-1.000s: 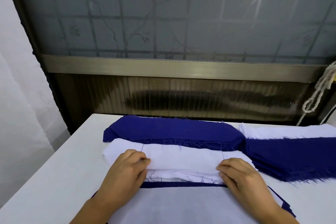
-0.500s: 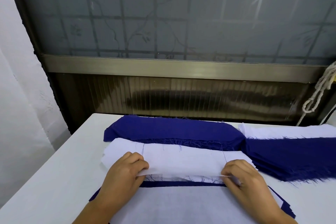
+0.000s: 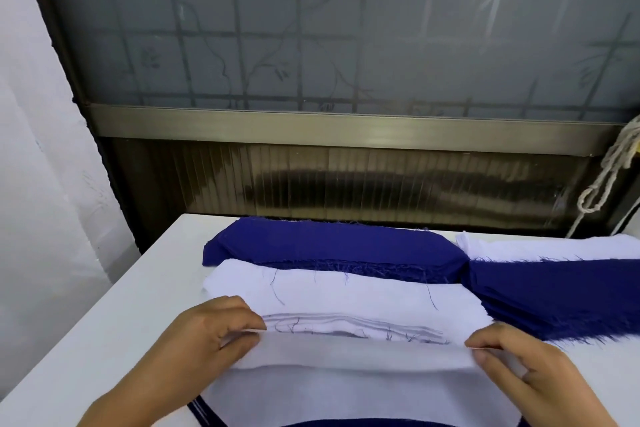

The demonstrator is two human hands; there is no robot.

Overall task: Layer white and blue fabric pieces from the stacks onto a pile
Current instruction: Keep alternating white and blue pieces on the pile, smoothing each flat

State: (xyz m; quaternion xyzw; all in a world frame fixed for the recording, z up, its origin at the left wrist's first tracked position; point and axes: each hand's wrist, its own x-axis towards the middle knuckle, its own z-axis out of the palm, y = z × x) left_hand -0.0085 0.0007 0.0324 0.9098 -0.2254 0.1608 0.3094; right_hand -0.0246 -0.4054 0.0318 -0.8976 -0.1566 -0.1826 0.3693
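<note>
The white stack [image 3: 329, 291] serves as the landmark; it lies on the bench [image 3: 131, 315] near the front centre.

Left of the white stack, the bench surface runs bare to its left edge, beyond which hangs a pale curtain [image 3: 41, 184]. The left hand [image 3: 194, 347] sits at the stack's near left corner, fingers [image 3: 242, 319] curled, pinching the left end of a white piece [image 3: 349, 357]. The piece spans the stack's near edge, lifted off it; a gap with loose blue threads shows beneath. Nearer than the stack lies the pile [image 3: 346, 399], white on top with a blue edge showing at its left. Behind the stack, touching it, lies a blue stack [image 3: 329, 246]. The right hand [image 3: 530, 374] sits at the stack's near right corner, its fingers pinching the piece's right end. Right of the white stack, a second blue stack [image 3: 561, 295] overlaps a second white stack [image 3: 554, 248].

Compared with half a second earlier, the piece's near edge is raised higher and drawn nearer, and both hands have moved toward the pile.

The pile's near part and both forearms are cut off by the lower frame edge. The right-hand stacks run out of view. The right fingertips are partly veiled by the fabric.
</note>
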